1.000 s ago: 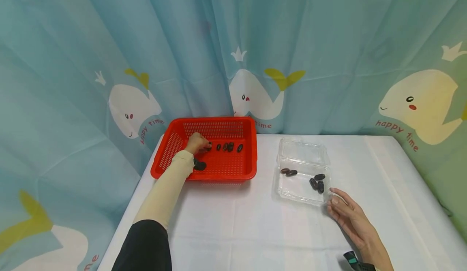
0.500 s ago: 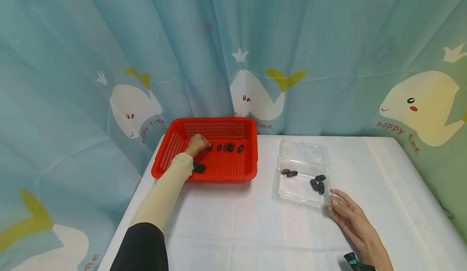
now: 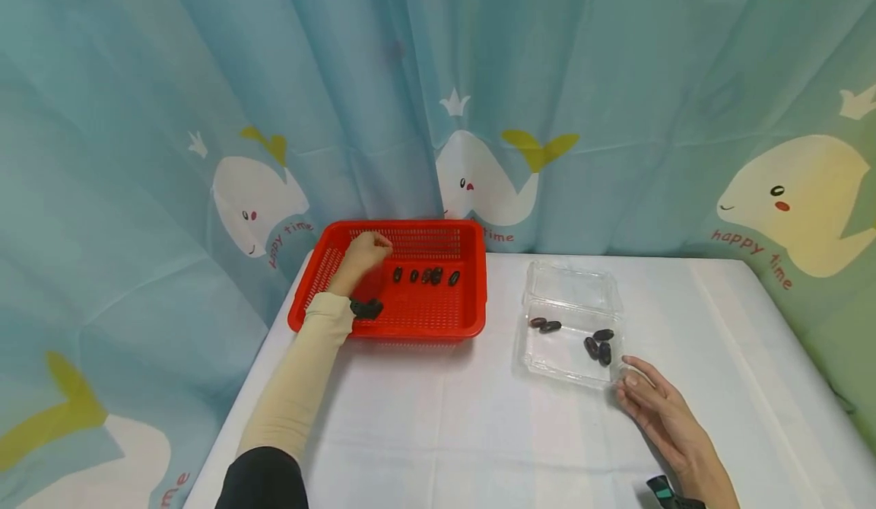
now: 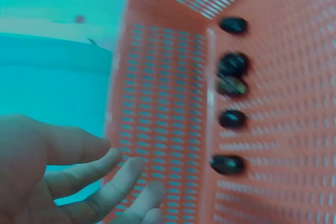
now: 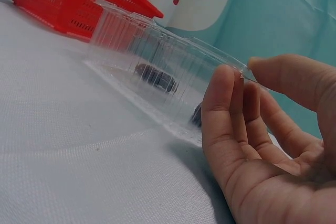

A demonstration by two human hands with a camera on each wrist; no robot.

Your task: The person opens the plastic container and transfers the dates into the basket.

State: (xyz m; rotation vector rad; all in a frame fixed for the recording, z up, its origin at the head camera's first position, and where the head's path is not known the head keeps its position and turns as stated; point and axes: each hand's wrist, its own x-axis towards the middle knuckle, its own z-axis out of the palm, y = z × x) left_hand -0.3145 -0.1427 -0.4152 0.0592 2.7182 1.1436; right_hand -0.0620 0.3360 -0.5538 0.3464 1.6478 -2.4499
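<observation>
My left hand (image 3: 365, 259) hovers in the left part of the red plastic basket (image 3: 424, 313), above its floor, with the fingers loosely bent and holding nothing. Near its fingertips several dark dates (image 3: 436, 275) lie in a row along the basket's back side; the left wrist view shows this row of dates (image 4: 232, 119) apart from the fingers. At the right, my right hand (image 3: 667, 421) pinches the near right rim of a clear plastic box (image 3: 557, 357) between thumb and fingers. Several dates (image 3: 591, 348) lie inside the box in two groups.
The box's hinged clear lid (image 3: 571, 284) is folded back behind it. A white cloth (image 3: 479, 433) covers the table. Close behind the basket hangs a blue-green curtain (image 3: 376, 113) with whale prints.
My left hand has lifted up and back from the leftmost date, which now lies in full view on the basket floor. The right hand keeps its grip on the box.
</observation>
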